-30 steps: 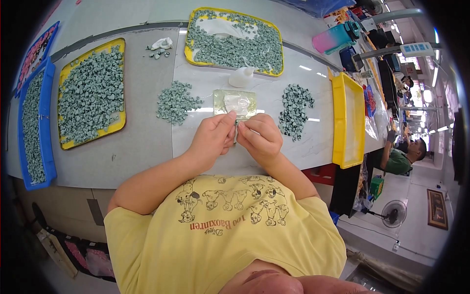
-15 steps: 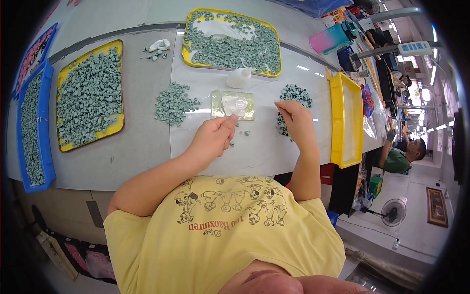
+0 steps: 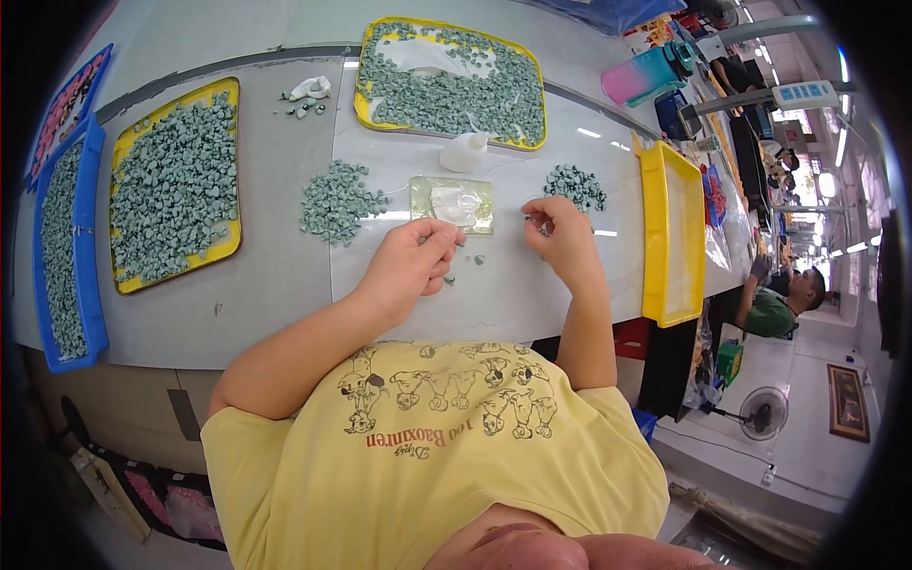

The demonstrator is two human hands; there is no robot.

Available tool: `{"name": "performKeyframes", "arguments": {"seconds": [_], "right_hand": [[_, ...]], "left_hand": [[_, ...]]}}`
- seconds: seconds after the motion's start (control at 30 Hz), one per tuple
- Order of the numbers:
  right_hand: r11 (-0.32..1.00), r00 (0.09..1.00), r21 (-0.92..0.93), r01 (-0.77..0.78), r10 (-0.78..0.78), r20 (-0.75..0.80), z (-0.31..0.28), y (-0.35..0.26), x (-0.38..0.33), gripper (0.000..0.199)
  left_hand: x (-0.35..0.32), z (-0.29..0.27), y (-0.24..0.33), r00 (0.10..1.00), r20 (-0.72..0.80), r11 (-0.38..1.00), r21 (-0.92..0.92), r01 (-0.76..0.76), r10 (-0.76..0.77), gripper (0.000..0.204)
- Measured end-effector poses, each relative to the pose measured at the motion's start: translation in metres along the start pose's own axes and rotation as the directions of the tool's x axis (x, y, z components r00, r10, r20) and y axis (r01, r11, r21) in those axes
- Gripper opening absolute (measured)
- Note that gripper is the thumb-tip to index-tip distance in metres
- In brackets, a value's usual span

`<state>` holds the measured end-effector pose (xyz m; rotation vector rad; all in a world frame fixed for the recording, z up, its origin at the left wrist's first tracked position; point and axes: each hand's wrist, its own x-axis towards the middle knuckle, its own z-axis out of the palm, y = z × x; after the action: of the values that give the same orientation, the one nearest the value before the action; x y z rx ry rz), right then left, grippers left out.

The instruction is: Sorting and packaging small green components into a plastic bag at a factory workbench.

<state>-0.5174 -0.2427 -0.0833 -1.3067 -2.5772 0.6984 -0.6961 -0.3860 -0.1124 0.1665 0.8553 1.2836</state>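
Note:
My left hand [image 3: 408, 261] is closed in a pinch at the near left corner of a clear yellowish square pad [image 3: 422, 194]. A small grey-green piece [image 3: 423, 240] shows at its fingertips. White smeared material [image 3: 456, 204] lies on the pad. My right hand [image 3: 565, 242] is closed in a pinch just right of the pad, near a pile of darker green pieces [image 3: 575, 184]; whatever it holds is too small to tell. Left of the pad sits a pile of lighter grey-green pieces [image 3: 340, 201]. A white squeeze bottle [image 3: 463, 152] stands behind the pad. Several loose pieces lie between my hands.
A yellow tray of green pieces [image 3: 456, 100] lies at the back, another yellow tray [image 3: 231, 249] at left, beside a blue bin [image 3: 92, 285]. At right stand a yellow bin [image 3: 674, 237] and a pink-teal drinking bottle [image 3: 632, 78]. A person [image 3: 774, 309] works farther right.
My right hand has drawn a little left and nearer from the darker pile, its fingers now curled together. My left hand has shifted slightly left, staying pinched.

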Motion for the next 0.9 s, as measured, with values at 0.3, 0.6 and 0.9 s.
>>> {"name": "performKeyframes", "arguments": {"seconds": [0.3,0.6,0.9], "right_hand": [[0.847,0.859,0.153,0.509,-0.489,-0.151,0.019,-0.064,-0.016,0.022],[0.839,0.830,0.064,0.540,-0.519,-0.203,0.022,-0.057,-0.018,0.016],[0.783,0.777,0.037,0.621,-0.609,-0.157,0.022,-0.043,-0.010,0.022]], "left_hand": [[0.000,-0.001,-0.001,0.997,0.062,0.999,0.032,0.036,-0.038,0.019],[-0.003,0.001,0.002,1.000,-0.022,0.995,0.097,0.017,-0.015,0.019],[0.000,-0.003,0.000,0.999,-0.047,0.986,0.167,0.027,-0.019,0.016]]}}
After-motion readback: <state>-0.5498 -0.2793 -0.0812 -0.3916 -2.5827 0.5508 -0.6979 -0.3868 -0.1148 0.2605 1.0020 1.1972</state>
